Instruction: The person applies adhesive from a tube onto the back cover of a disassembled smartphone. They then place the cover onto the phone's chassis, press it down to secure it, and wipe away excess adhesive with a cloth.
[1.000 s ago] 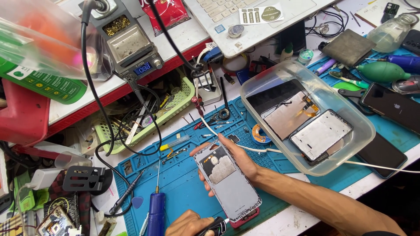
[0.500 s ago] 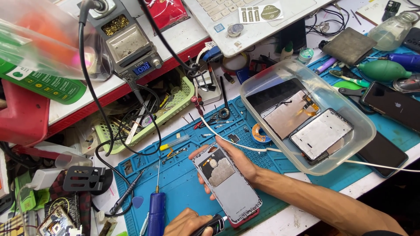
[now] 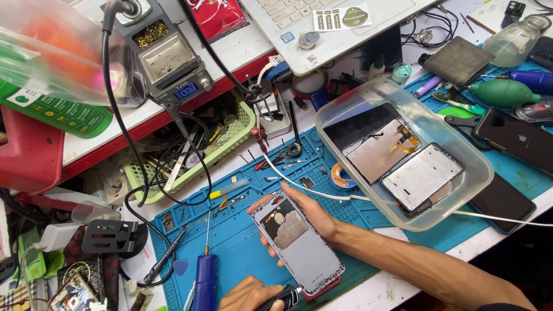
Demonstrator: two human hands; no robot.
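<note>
Blue work mat (image 3: 242,242) covers the bench front, cluttered with tools.

Clear plastic tub (image 3: 461,190) sits on the mat's right half, holding flat phone panels: a dark one at the back, a silvery one with an orange flex in the middle, a black-framed one at the front.

White laptop (image 3: 345,23) lies along the top edge. Soldering station (image 3: 167,63) with a blue display stands upper left on the white shelf; its black cable loops down over the green basket (image 3: 230,144) full of tools.

Opened phone (image 3: 299,245) lies flat on the mat, lower centre, inner side up, red edge showing at its near end.

Right hand (image 3: 314,216) comes in from the lower right and grips the phone's far end: thumb across the top corner, fingers wrapped under the left edge, palm along the right edge. Grasping it.

Left hand (image 3: 247,295) sits at the bottom edge, closed around a small black tool (image 3: 285,296). The tool's tip is just beside the phone's near left corner; can't tell whether it touches.

Blue-handled driver (image 3: 204,282) lies on the mat just left of the left hand, thin shaft pointing away.

White cable (image 3: 368,198) runs across the mat behind the right hand and under the tub's front edge.

Green air-blower bulb (image 3: 501,92) sits right of the tub, dark phones near it.
</note>
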